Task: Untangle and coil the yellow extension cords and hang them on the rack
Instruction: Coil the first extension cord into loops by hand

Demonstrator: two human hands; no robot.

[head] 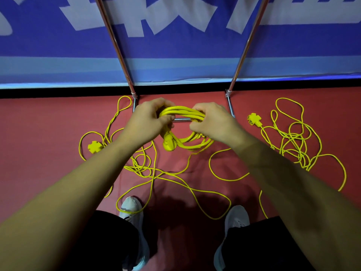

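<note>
Left hand [150,120], right hand [211,124] round coil [181,112]

I'm watching a red floor [48,133] spreading beneath the left grip [148,122] and right grip [211,124] and out to both sides of them. Beyond the grips a blue wall panel [175,47] is rising, carrying big pale lettering [156,16], with a lighter blue band [78,69] and a black strip [58,92] running along its foot. Nearer me than the grips, a dark shadow [175,208] is lying across the floor, and a faint seam [120,178] is running below the left grip.
</note>
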